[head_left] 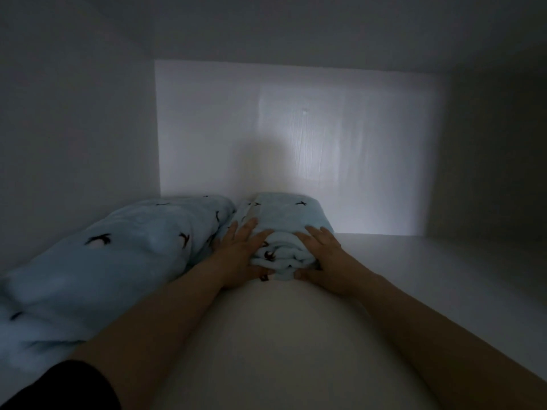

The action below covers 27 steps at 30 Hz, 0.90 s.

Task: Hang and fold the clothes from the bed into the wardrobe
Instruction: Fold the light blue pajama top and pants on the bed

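Note:
Inside a dim white wardrobe compartment, a folded light-blue garment (pixel 285 223) with small dark bird prints lies on the shelf (pixel 296 335) near the back wall. My left hand (pixel 241 255) holds its left side, fingers laid on top and thumb under the front edge. My right hand (pixel 324 258) holds its right side the same way. A larger folded piece of the same blue printed fabric (pixel 118 261) lies along the left wall, touching the smaller bundle.
The compartment's back panel (pixel 296 128) is lit; the left wall (pixel 74 128) and right wall (pixel 488 158) close it in. Bare shelf stretches to the right of the bundle and in front of it.

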Motion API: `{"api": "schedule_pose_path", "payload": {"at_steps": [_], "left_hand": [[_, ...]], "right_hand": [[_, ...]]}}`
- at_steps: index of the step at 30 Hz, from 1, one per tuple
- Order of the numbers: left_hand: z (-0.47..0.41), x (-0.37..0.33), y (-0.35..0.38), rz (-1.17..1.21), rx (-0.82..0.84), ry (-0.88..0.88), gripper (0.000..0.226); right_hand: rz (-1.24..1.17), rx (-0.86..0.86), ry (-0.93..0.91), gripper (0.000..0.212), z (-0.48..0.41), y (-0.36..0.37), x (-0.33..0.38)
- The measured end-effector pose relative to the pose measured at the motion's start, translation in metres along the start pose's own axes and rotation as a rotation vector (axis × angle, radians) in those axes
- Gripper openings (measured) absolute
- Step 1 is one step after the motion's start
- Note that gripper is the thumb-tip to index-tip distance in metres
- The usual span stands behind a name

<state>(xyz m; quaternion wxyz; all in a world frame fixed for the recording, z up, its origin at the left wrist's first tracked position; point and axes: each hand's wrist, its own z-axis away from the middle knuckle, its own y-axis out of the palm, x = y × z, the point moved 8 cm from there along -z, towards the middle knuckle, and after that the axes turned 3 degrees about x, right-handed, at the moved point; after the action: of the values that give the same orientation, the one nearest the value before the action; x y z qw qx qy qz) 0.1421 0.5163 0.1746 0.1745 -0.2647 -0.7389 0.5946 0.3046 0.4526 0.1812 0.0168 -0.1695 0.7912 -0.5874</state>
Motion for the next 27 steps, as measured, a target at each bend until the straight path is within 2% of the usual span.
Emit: {"api": "schedule_pose_path", "payload": {"at_steps": [6,11,17,22,27], "left_hand": [[0.023,-0.024,-0.009,0.177,-0.103,-0.093,0.087],[0.068,-0.053,-0.039,0.533,-0.300,-0.030,0.061],[0.135,-0.083,-0.080,0.668,-0.555,0.009,0.040],[0.175,-0.122,-0.073,0.709,-0.497,0.058,0.026],[0.214,-0.138,-0.085,0.824,-0.519,0.138,0.028]], "right_hand": [[-0.069,-0.105,-0.056,0.082,0.022,-0.033,0.009],[-0.261,-0.194,-0.034,0.069,0.063,-0.059,0.023],[-0.261,-0.356,-0.016,0.026,0.123,-0.104,0.040],[-0.418,-0.391,0.024,0.020,0.174,-0.116,0.064],[-0.456,-0.444,0.081,0.022,0.223,-0.129,0.109]]}}
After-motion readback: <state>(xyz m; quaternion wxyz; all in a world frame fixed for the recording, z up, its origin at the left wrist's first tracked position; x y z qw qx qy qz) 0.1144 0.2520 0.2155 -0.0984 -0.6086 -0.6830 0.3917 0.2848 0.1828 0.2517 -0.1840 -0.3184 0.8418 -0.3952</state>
